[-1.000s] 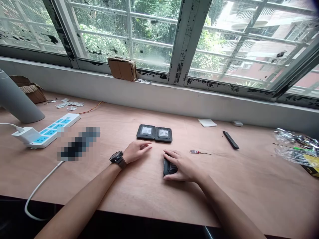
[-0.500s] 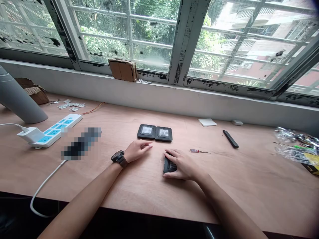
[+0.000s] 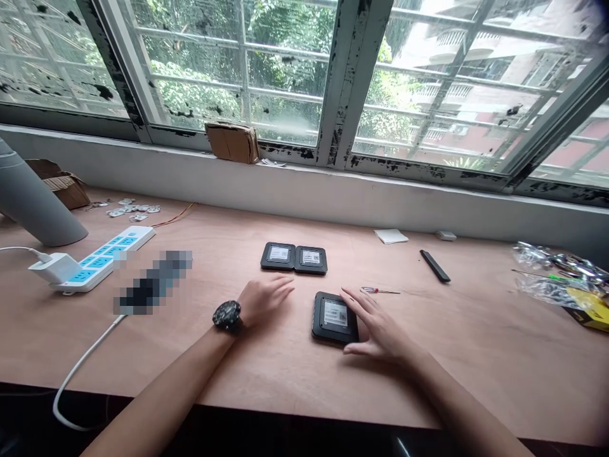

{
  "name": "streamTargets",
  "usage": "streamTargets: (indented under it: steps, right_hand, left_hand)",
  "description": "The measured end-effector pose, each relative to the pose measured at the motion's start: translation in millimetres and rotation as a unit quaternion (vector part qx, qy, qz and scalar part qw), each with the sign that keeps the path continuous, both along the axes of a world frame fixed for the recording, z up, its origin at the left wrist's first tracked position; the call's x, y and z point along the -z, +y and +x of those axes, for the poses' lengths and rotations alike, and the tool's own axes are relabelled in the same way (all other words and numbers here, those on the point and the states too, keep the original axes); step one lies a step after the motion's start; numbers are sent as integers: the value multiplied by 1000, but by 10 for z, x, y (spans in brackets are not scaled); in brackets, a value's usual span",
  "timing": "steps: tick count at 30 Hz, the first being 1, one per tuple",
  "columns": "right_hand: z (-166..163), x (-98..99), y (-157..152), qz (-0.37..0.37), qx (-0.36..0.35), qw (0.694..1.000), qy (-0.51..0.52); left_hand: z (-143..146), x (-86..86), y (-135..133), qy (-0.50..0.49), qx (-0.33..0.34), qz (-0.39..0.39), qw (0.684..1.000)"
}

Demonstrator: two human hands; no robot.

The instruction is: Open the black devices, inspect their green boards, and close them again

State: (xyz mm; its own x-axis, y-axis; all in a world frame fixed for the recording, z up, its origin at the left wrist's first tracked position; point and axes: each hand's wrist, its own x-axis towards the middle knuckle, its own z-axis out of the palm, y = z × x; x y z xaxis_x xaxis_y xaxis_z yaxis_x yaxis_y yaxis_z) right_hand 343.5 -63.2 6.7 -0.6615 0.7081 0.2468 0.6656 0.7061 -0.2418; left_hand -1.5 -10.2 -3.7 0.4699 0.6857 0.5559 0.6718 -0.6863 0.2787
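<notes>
A black square device [image 3: 333,316] with a white label lies flat on the wooden table [image 3: 285,368] in front of me. My right hand [image 3: 378,324] rests open beside its right edge, fingers stretched out and touching it. My left hand [image 3: 263,298], with a black watch [image 3: 227,315] on the wrist, lies flat and open on the table to the device's left, holding nothing. Two more black square devices [image 3: 294,258] sit side by side just beyond both hands.
A small red-handled screwdriver [image 3: 379,291] and a black bar [image 3: 434,265] lie to the right. A white pad [image 3: 391,236] sits by the wall. A power strip [image 3: 102,257] with a plugged charger and cable is at left. Plastic bags [image 3: 556,276] are at far right.
My right hand has slid off the black device to its right side, so its labelled face now shows. My left hand stayed almost in place.
</notes>
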Motion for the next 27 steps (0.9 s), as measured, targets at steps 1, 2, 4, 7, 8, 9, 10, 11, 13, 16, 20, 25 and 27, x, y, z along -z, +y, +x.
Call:
streamTargets:
  steps: [1, 2, 4, 7, 8, 9, 10, 11, 13, 16, 20, 25, 27]
  right_hand:
    - [58, 44, -52, 10, 8, 1000, -5]
    - [97, 84, -98, 18, 17, 1000, -10]
    - [122, 139, -167, 24, 30, 999, -17]
    - [70, 156, -197, 15, 32, 999, -25]
    - [46, 148, -194, 9, 27, 999, -30]
    - [26, 138, -190, 2, 20, 999, -35]
    - [12, 125, -186, -5, 14, 999, -40]
    - [4, 113, -183, -12, 7, 999, -44]
    - [3, 92, -184, -25, -1, 999, -47]
    - [18, 78, -190, -43, -3, 998, -49]
    - [23, 68, -187, -70, 0, 996, -59]
    - [20, 53, -193, -74, 3, 995, -64]
    - [35, 65, -195, -65, 1, 996, -58]
  left_hand:
    - [71, 1, -69, 9, 29, 30, 999]
    - [153, 7, -143, 19, 70, 57, 996]
    - [326, 31, -291, 48, 152, 95, 983]
    - [522, 79, -451, 90, 229, 117, 962]
    - [555, 93, -479, 104, 242, 117, 958]
    - [574, 103, -495, 117, 250, 115, 954]
    - [580, 112, -503, 129, 255, 112, 952]
    - [578, 119, -505, 139, 258, 108, 950]
    - [566, 137, -507, 149, 261, 97, 949]
    - [565, 172, -524, 160, 250, 92, 951]
    - [590, 196, -559, 179, 239, 86, 950]
    - [607, 226, -566, 161, 237, 70, 956]
    - [600, 253, -550, 156, 234, 58, 958]
